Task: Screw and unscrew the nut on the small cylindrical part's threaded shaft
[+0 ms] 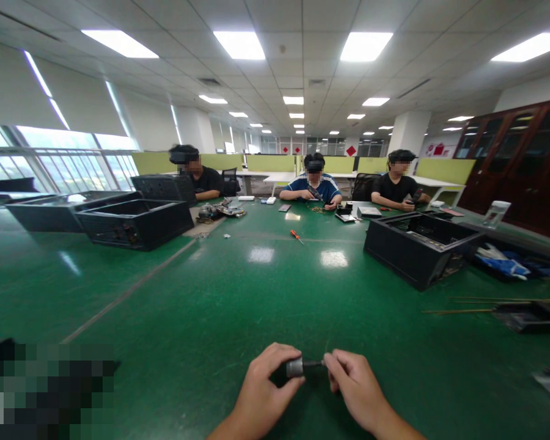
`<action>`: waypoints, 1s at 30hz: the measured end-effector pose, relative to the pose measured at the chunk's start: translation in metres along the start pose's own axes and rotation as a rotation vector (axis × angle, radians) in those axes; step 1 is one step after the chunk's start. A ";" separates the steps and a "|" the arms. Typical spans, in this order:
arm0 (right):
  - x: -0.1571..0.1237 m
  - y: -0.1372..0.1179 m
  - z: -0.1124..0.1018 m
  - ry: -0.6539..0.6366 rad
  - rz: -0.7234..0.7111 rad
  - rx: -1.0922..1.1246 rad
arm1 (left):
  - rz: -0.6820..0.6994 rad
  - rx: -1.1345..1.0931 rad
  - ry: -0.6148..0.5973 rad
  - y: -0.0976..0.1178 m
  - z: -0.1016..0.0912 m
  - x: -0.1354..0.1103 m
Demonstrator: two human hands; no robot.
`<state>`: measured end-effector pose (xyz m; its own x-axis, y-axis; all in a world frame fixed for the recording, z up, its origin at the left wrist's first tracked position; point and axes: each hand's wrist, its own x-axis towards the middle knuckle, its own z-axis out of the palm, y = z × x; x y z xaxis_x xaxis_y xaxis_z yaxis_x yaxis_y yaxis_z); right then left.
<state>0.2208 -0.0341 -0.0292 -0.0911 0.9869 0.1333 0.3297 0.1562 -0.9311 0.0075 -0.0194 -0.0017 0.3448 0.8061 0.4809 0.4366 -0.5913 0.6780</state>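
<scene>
Low over the near edge of the green table [238, 305], a small part [297, 367] is held level between both hands, just above the tabletop. It has a grey metal cylinder at one end and a thin black stem at the other. The left hand [264, 391] has its fingers [279, 354] curled shut around the grey end, thumb underneath. The right hand [355, 386] pinches the black stem, its fingers [337, 363] closed on the tip. The two hands are near each other, knuckles not touching.

Farther out, an orange-handled screwdriver [296, 236] lies alone near the middle of the table. An open right-side black case [417, 247] sits off to the right, with a blue and white bundle [504, 263] just beyond it. A left-side black case [135, 223], also open, sits off to the left. Across the table three people are seated, each with hands over small items in front of them.
</scene>
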 end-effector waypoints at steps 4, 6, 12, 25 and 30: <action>0.000 0.003 -0.002 0.030 0.027 0.169 | -0.018 0.000 -0.009 0.003 -0.002 0.001; 0.002 0.008 -0.005 0.081 0.062 0.346 | -0.048 -0.005 -0.009 0.003 -0.003 0.002; 0.010 0.015 -0.013 0.245 0.157 0.694 | -0.251 -0.132 0.073 -0.010 0.003 0.002; 0.010 0.020 -0.008 0.128 0.154 0.698 | -0.424 -0.078 0.362 -0.054 -0.100 -0.005; 0.009 0.018 -0.006 0.064 0.103 0.697 | -0.535 0.364 0.380 -0.095 -0.184 -0.069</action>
<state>0.2316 -0.0220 -0.0430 -0.0289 0.9991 0.0324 -0.3466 0.0204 -0.9378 -0.2108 -0.0151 0.0032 -0.2738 0.8996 0.3403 0.7338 -0.0333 0.6785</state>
